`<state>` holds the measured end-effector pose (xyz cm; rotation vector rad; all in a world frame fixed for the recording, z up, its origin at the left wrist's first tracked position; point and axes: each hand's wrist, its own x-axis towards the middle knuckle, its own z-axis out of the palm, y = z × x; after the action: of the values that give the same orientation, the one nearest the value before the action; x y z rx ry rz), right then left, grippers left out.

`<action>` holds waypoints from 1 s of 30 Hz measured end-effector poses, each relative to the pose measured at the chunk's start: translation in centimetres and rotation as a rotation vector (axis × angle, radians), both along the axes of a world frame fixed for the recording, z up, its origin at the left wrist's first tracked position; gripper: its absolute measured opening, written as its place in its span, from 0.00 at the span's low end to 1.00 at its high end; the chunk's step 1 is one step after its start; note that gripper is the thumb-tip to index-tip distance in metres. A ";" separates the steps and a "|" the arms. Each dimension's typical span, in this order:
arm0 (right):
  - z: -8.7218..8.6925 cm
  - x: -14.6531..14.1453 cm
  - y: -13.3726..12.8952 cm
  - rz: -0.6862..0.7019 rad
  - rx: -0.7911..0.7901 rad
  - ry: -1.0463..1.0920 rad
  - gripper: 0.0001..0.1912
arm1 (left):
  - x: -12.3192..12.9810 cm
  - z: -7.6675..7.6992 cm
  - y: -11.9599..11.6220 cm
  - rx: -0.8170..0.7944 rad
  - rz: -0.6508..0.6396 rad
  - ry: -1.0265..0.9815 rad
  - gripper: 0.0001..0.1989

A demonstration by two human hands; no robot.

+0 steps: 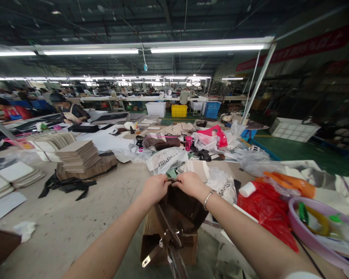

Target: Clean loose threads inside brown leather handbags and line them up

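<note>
A dark brown handbag [186, 205] with metal fittings hangs in front of me at the table's near edge. Both hands pinch its upper rim close together: my left hand [157, 188] on one side, my right hand [192, 185] just beside it, fingers closed. A metal bracelet circles the right wrist. The bag's strap [167, 221], with shiny buckles and a metal-tipped tab [147, 261], dangles toward me. Below and behind the bag stands an open cardboard box [151, 236]. The exact part of the rim under the fingertips is hidden.
Stacked boards [78, 155] and black strips [66, 185] lie left. Ahead are a printed plastic bag [167, 159] and cream pieces [196, 169]. A red plastic bag [264, 205] and lilac basin [298, 224] stand right. A co-worker [71, 110] sits across at the left.
</note>
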<state>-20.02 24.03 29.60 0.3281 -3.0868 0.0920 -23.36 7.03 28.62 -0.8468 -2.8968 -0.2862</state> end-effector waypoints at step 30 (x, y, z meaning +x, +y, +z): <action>0.4 -1.6 0.1 0.185 -0.117 0.025 0.14 | 0.4 -0.1 -3.0 0.374 -0.272 -0.120 0.14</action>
<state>-21.61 24.12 29.97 0.6026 -3.0022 0.2694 -23.01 3.99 28.49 -1.1785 -2.6888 -0.8987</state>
